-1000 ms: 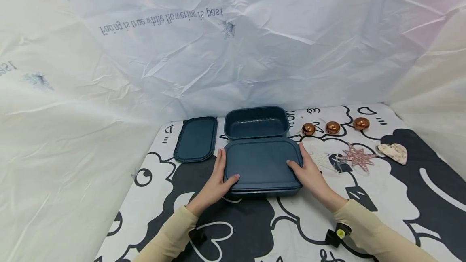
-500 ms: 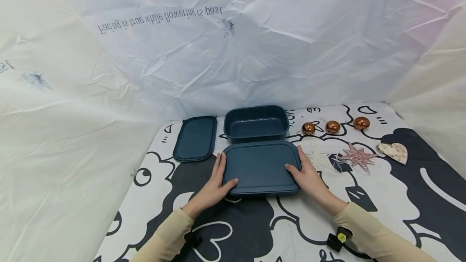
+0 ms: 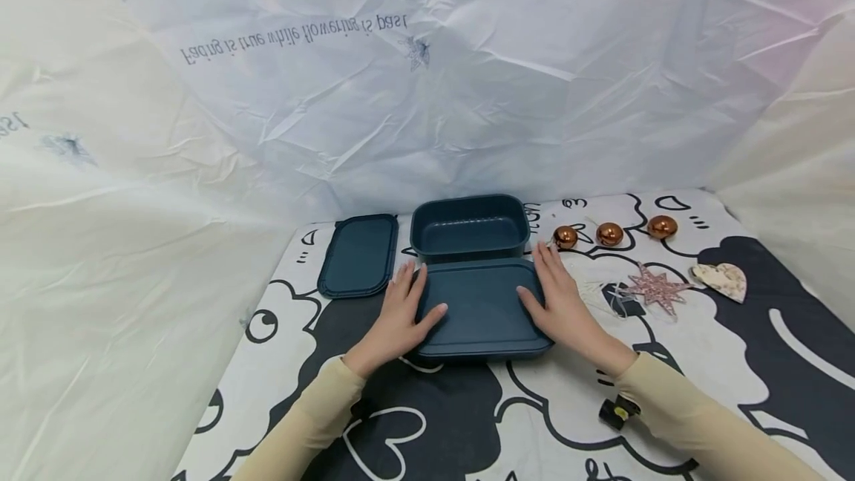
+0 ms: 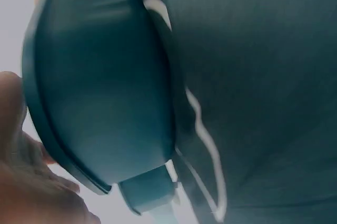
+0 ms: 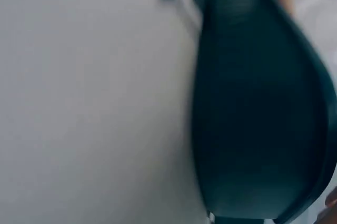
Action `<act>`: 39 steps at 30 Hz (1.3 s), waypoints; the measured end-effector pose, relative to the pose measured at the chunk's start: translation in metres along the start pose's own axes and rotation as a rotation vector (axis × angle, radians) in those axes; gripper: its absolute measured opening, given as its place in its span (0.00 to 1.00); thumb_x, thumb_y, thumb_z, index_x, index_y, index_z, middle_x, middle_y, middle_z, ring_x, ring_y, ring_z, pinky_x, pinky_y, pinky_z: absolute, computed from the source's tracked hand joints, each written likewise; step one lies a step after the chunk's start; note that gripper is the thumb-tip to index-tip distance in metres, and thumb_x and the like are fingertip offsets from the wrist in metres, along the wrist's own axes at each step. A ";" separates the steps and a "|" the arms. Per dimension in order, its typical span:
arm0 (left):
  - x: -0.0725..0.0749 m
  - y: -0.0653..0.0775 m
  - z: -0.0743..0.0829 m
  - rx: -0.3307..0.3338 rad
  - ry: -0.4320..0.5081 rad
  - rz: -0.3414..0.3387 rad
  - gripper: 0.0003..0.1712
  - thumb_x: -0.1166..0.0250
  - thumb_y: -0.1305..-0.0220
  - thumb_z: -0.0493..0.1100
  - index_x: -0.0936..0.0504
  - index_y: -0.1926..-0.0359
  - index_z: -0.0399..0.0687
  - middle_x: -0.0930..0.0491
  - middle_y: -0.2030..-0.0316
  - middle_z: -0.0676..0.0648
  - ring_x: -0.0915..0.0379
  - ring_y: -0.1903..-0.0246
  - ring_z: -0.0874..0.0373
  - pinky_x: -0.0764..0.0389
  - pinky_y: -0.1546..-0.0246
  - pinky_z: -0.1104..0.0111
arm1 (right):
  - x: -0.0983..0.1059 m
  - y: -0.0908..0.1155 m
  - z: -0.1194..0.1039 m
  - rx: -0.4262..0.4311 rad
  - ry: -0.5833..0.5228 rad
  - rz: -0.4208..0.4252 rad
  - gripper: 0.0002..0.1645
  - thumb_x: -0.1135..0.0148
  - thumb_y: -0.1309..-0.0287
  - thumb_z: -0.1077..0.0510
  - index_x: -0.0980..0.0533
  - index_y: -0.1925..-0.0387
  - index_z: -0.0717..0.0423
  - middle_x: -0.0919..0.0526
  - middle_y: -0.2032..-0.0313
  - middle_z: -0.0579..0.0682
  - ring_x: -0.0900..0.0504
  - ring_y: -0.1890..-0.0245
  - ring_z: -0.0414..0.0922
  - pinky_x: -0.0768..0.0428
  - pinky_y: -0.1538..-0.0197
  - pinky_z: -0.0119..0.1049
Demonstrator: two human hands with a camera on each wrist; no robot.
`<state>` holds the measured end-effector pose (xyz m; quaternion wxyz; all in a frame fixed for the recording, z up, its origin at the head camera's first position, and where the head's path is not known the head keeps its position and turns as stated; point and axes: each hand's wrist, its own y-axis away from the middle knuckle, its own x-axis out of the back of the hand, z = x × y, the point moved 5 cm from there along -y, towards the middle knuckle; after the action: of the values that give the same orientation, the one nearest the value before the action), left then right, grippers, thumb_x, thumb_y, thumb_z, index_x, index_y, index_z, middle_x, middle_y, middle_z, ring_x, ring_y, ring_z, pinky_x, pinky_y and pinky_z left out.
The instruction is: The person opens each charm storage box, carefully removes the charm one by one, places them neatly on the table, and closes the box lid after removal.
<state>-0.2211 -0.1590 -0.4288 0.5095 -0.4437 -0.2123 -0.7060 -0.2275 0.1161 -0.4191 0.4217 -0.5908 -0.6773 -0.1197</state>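
Note:
A dark blue rectangular food container [image 3: 482, 310] with its lid on stands in front of me in the head view. My left hand [image 3: 398, 318] lies at its left side, fingers fairly straight and thumb over the lid's edge. At the opposite side is my right hand [image 3: 559, 306], its fingers extended along the lid's right edge. Whether the palms touch the lid is hard to tell. The container's side wall [image 4: 105, 87] fills much of the left wrist view, and the right wrist view shows its other wall [image 5: 253, 108]; both are blurred.
Behind it stands an uncovered dark blue container [image 3: 470, 228]. A loose lid [image 3: 359, 254] lies to its left. On the right are several copper baubles [image 3: 609, 234], a pink star [image 3: 657, 288], a white star ornament [image 3: 594, 294] and a heart [image 3: 724, 280]. White sheeting [image 3: 427, 110] hangs behind.
The lid was tilted on the container a second ago, its front edge raised; now it sits flat. Both hands have loosened from the sides and moved up over the lid's edges.

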 end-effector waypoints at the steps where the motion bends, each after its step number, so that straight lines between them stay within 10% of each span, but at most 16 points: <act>1: -0.002 -0.003 0.002 -0.016 -0.036 -0.004 0.47 0.47 0.24 0.62 0.55 0.19 0.43 0.65 0.20 0.39 0.76 0.22 0.47 0.63 0.26 0.41 | -0.001 -0.002 -0.001 0.041 0.050 0.005 0.46 0.42 0.27 0.53 0.54 0.22 0.69 0.57 0.22 0.67 0.64 0.22 0.62 0.54 0.28 0.66; 20: -0.015 -0.016 0.008 0.031 -0.264 -0.084 0.42 0.61 0.21 0.66 0.51 0.20 0.45 0.62 0.21 0.37 0.71 0.22 0.44 0.57 0.25 0.46 | -0.017 -0.008 -0.006 0.041 0.269 -0.163 0.43 0.47 0.24 0.45 0.47 0.25 0.72 0.50 0.24 0.69 0.55 0.23 0.63 0.46 0.28 0.63; 39: -0.016 -0.016 0.010 0.026 -0.252 -0.120 0.41 0.59 0.20 0.64 0.51 0.20 0.46 0.63 0.21 0.36 0.71 0.22 0.43 0.55 0.25 0.46 | -0.022 -0.006 -0.002 0.038 0.341 -0.193 0.43 0.49 0.24 0.43 0.45 0.25 0.72 0.50 0.24 0.68 0.53 0.23 0.63 0.52 0.27 0.64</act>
<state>-0.2298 -0.1370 -0.4352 0.4414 -0.5087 -0.3099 -0.6711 -0.2337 0.0976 -0.4316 0.5279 -0.4863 -0.6516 -0.2453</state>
